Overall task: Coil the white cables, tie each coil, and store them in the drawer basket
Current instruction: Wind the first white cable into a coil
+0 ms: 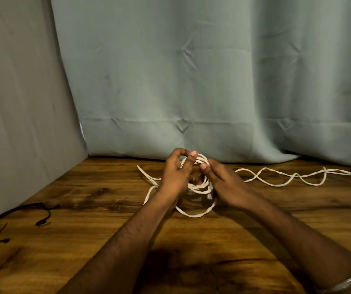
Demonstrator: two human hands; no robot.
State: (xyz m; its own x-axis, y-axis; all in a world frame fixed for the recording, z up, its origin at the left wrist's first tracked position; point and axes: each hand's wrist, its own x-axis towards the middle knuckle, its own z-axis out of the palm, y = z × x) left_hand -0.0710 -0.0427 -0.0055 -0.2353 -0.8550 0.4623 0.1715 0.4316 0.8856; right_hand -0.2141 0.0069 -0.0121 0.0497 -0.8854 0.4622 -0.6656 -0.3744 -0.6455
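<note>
From my head camera, my left hand [175, 175] and right hand [223, 183] meet just above the wooden table [106, 209], fingers of both curled round a small coil [200, 187] of white cable [287, 177]. I judge I'm mid-coiling: several loops are gathered, one sags to the table, and a long tail (twisted over itself) trails away to my right. Next I need to draw that slack in loop by loop before tying. No drawer basket is in view. Black cords [11, 217] lie far left.
</note>
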